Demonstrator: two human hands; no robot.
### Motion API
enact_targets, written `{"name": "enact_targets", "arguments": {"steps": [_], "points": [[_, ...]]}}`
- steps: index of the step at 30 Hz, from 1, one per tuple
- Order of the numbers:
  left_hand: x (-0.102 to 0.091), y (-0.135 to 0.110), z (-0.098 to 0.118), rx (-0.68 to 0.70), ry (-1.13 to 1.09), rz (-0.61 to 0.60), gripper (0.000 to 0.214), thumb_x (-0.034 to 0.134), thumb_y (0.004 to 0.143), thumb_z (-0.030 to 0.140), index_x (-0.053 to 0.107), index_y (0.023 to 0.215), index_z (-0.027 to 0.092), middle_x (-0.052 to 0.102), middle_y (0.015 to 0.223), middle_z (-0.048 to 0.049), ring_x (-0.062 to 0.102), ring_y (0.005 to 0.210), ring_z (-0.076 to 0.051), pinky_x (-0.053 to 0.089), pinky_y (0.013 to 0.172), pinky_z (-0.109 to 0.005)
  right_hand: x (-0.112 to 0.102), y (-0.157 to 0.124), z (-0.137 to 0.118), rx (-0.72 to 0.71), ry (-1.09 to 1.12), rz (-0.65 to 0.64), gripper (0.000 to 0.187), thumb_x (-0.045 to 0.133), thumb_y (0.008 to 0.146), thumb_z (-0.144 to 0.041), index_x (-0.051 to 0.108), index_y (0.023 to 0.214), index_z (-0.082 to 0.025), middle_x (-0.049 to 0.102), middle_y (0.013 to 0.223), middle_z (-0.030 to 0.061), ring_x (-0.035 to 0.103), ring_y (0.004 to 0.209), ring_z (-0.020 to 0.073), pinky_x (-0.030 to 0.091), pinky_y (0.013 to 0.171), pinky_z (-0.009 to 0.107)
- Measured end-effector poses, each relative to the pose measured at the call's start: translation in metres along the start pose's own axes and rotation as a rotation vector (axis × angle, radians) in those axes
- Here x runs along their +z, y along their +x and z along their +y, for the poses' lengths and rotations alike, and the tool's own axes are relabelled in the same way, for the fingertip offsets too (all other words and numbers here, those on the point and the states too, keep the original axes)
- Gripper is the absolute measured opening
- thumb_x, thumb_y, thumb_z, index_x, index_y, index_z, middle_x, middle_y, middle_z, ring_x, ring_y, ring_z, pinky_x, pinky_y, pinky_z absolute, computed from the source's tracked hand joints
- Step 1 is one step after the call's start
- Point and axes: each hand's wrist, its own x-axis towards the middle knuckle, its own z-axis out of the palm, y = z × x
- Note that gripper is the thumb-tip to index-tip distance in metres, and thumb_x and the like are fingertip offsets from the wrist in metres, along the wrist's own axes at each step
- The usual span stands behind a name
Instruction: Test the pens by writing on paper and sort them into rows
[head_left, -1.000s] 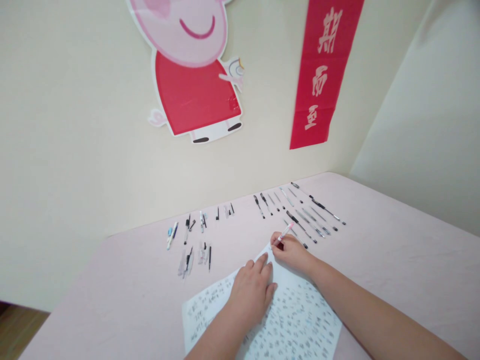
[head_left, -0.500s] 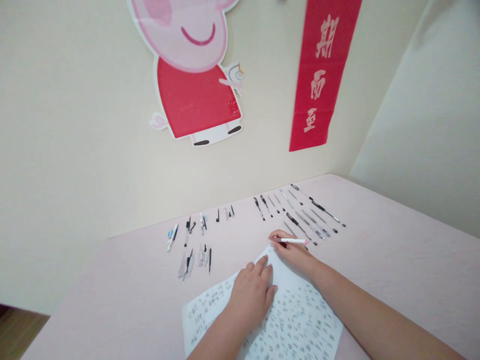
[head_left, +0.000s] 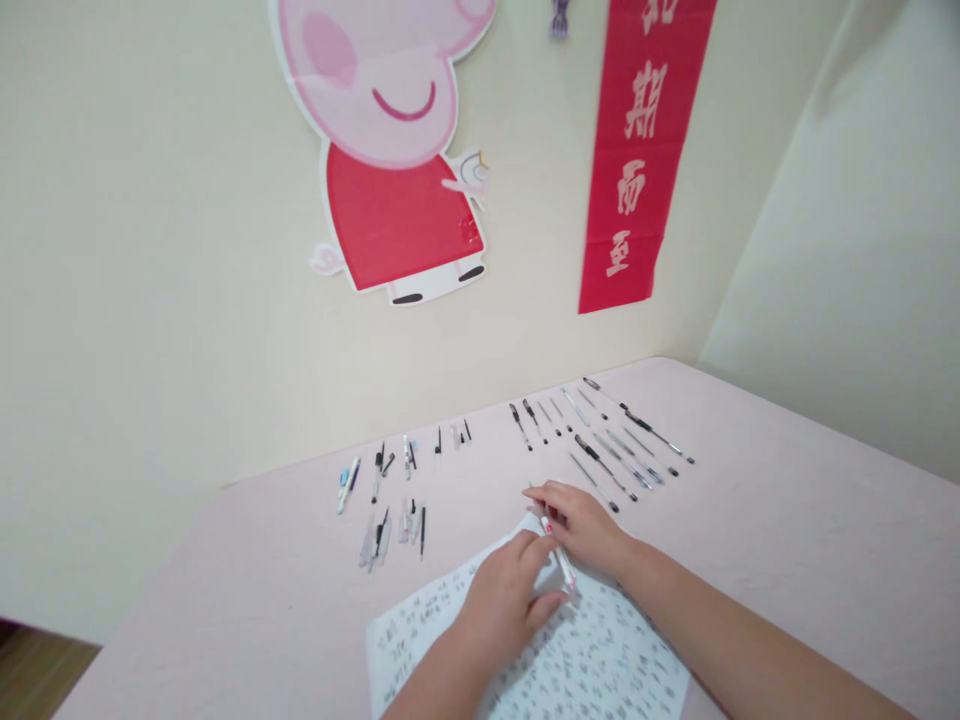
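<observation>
My right hand (head_left: 589,525) is closed on a slim white pen (head_left: 562,565) with pink marks. The pen slants over the upper part of a handwritten sheet of paper (head_left: 592,650), its pink end toward me. My left hand (head_left: 506,590) rests over the paper, thumb and forefinger spread apart. Their tips are beside the pen's rear half; whether they touch it I cannot tell. My right fingers partly hide the front of the pen.
Several black and clear pens and refills (head_left: 604,465) lie in rows at the back right of the pink table (head_left: 225,600). Small groups of pen parts (head_left: 379,540) lie to the left. A pig cutout (head_left: 405,220) and a red banner (head_left: 630,180) hang on the wall.
The pen has swung from lying level toward the right to slanting down toward me. My left hand has lifted its fingers from the paper toward the pen's rear. The view has tilted up slightly.
</observation>
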Motion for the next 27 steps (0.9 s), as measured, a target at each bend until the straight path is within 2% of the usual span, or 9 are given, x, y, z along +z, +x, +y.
{"name": "enact_targets", "arguments": {"steps": [4, 10, 16, 19, 22, 24, 27], "points": [[-0.004, 0.0, 0.005, -0.004, -0.016, -0.057, 0.044, 0.058, 0.079, 0.031, 0.044, 0.12, 0.029, 0.054, 0.111, -0.0042, 0.051, 0.097, -0.02, 0.041, 0.081, -0.029, 0.0, -0.001, -0.004, -0.031, 0.001, -0.021, 0.05, 0.044, 0.069, -0.002, 0.058, 0.112, -0.022, 0.057, 0.084, 0.0025, 0.052, 0.073, 0.0133, 0.042, 0.068, 0.024], [-0.001, 0.002, 0.0, -0.001, -0.031, -0.04, 0.04, 0.059, 0.078, 0.031, 0.049, 0.116, 0.025, 0.059, 0.1, -0.0038, 0.052, 0.089, -0.018, 0.04, 0.077, -0.028, 0.0, -0.003, -0.004, -0.051, -0.01, -0.048, 0.051, 0.044, 0.069, -0.002, 0.057, 0.115, -0.023, 0.057, 0.087, 0.0028, 0.053, 0.076, 0.0137, 0.043, 0.069, 0.024], [0.005, 0.002, -0.006, -0.028, -0.078, 0.048, 0.028, 0.059, 0.076, 0.027, 0.056, 0.103, 0.022, 0.06, 0.093, -0.0027, 0.052, 0.083, -0.016, 0.04, 0.074, -0.027, 0.004, -0.004, -0.005, -0.029, 0.025, -0.035, 0.058, 0.043, 0.069, 0.0, 0.053, 0.121, -0.024, 0.058, 0.089, 0.0031, 0.053, 0.077, 0.014, 0.043, 0.072, 0.025], [0.01, 0.005, -0.011, -0.078, -0.142, 0.113, 0.027, 0.06, 0.074, 0.024, 0.058, 0.101, 0.021, 0.061, 0.089, -0.0027, 0.053, 0.076, -0.015, 0.041, 0.071, -0.027, 0.009, -0.005, -0.003, -0.028, 0.059, -0.009, 0.057, 0.042, 0.074, -0.004, 0.047, 0.127, -0.025, 0.058, 0.089, 0.0028, 0.054, 0.077, 0.0138, 0.043, 0.072, 0.026], [0.012, 0.009, -0.018, -0.147, -0.214, 0.201, 0.027, 0.06, 0.073, 0.021, 0.059, 0.099, 0.02, 0.062, 0.089, -0.0026, 0.053, 0.073, -0.014, 0.043, 0.07, -0.027, 0.014, -0.006, -0.001, 0.032, 0.091, 0.019, 0.054, 0.043, 0.078, -0.01, 0.04, 0.131, -0.024, 0.06, 0.089, 0.0023, 0.054, 0.071, 0.0127, 0.043, 0.069, 0.026], [0.013, 0.012, -0.023, -0.196, -0.256, 0.249, 0.026, 0.06, 0.072, 0.021, 0.06, 0.098, 0.019, 0.062, 0.087, -0.0029, 0.054, 0.071, -0.014, 0.043, 0.068, -0.027, 0.016, -0.006, -0.002, 0.091, 0.096, 0.048, 0.047, 0.043, 0.08, -0.013, 0.043, 0.126, -0.021, 0.061, 0.086, 0.0023, 0.054, 0.067, 0.0122, 0.041, 0.066, 0.025], [0.012, 0.014, -0.027, -0.249, -0.3, 0.286, 0.027, 0.059, 0.072, 0.02, 0.059, 0.099, 0.017, 0.063, 0.085, -0.0027, 0.054, 0.068, -0.013, 0.044, 0.065, -0.027, 0.015, -0.006, -0.007, 0.156, 0.006, 0.035, 0.02, 0.044, 0.081, -0.018, 0.058, 0.094, -0.018, 0.06, 0.072, 0.0013, 0.052, 0.063, 0.013, 0.037, 0.059, 0.024]]}}
